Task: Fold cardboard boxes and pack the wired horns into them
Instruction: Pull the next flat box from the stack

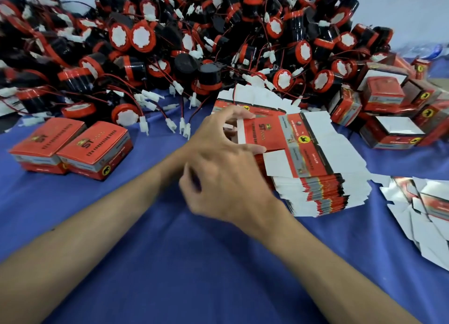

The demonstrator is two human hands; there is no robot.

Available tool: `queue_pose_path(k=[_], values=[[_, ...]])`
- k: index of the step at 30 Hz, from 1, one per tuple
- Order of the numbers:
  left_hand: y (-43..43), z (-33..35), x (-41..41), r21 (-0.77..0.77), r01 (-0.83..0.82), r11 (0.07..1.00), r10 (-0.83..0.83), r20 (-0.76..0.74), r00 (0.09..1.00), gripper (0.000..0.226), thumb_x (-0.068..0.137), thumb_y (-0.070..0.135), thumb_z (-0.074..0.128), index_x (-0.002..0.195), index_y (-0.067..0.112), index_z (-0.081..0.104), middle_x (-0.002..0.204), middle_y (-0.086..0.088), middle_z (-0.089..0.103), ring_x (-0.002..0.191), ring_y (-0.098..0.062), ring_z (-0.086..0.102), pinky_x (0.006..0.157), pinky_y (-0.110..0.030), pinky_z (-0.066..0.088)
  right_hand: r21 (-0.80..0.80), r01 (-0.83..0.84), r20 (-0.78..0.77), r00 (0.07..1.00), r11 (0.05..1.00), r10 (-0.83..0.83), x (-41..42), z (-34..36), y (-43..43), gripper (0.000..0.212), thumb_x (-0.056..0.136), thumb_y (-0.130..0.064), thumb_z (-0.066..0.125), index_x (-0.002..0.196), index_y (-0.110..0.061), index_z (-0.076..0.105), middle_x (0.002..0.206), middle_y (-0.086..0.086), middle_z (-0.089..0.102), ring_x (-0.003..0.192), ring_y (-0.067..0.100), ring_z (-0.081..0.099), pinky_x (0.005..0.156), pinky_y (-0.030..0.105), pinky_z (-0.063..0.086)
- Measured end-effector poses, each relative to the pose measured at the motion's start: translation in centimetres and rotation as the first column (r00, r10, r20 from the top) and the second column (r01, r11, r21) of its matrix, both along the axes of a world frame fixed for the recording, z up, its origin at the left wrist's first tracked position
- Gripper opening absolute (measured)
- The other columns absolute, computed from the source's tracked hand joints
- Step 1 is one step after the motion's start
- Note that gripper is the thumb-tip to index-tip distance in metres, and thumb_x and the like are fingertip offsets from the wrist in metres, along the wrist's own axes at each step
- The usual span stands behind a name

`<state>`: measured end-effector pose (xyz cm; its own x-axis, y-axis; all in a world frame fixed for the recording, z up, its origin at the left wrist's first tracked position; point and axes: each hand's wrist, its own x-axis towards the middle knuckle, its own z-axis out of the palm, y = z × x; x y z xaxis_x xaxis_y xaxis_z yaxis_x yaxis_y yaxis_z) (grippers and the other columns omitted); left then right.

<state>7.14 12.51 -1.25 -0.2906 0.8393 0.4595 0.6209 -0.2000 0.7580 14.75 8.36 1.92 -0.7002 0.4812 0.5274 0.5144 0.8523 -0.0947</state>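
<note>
Forearms [97,226] are crossing over the table [182,287]. Right grip [223,177] is touching the top flat box [267,134], fingers straight; left grip [218,126] is pinching its edge.

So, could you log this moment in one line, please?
left hand: grips top flat box | right hand: touches its edge | horns: loose, piled behind

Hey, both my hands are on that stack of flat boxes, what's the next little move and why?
Probably lift the top flat box clear of the stack and pop it open. Your left hand pinches its left edge, your right hand touches its near edge, and it lies flat, so no horn fits yet.
</note>
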Motion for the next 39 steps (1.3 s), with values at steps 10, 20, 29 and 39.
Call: queue_pose_path(k=[10,20,29,39], values=[[1.0,-0.5,-1.3,-0.009,0.292,0.956,-0.29,0.093,0.952,0.057,0.062,0.032,0.088,0.107,0.019,0.055,0.107,0.018,0.056,0.092,0.017,0.052,0.075,-0.006,0.044,-0.027,0.742,0.285,0.648,0.67,-0.707,6.0,2.9,5.6,0.054,0.098,-0.046,0.041,0.129,-0.003,0.048,0.13,0.017,0.043,0.123,0.038,0.037,0.089,0.048,0.039],[1.1,-0.4,-2.0,-0.053,0.288,0.956,-0.284,0.073,0.956,0.054,0.068,0.03,0.087,0.109,0.019,0.053,0.108,0.015,0.055,0.096,0.01,0.051,0.082,-0.019,0.05,-0.059,0.726,0.274,0.672,0.685,-0.688,7.7,3.7,7.0,0.039,0.097,-0.033,0.053,0.113,0.002,0.055,0.114,0.025,0.057,0.109,0.048,0.052,0.07,0.039,0.028],[0.8,-0.1,-2.4,-0.047,0.313,0.949,-0.311,0.041,0.949,0.053,0.065,0.04,0.084,0.105,0.026,0.053,0.109,0.02,0.055,0.101,0.005,0.054,0.084,-0.019,0.049,-0.27,0.69,0.159,0.72,0.671,-0.676,9.4,3.3,8.5,0.051,0.092,-0.045,0.055,0.122,-0.003,0.051,0.13,0.02,0.046,0.124,0.039,0.039,0.091,0.049,0.038],[-0.7,0.0,-4.8,-0.085,0.261,0.962,-0.267,-0.068,0.961,0.063,0.062,0.048,0.082,0.109,0.019,0.051,0.111,0.007,0.056,0.099,0.005,0.054,0.081,-0.013,0.048,-0.508,0.502,0.139,0.85,0.7,-0.509,9.5,2.8,9.8,0.034,0.101,-0.025,0.044,0.127,-0.012,0.06,0.132,0.017,0.057,0.127,0.039,0.042,0.101,0.043,0.037]])
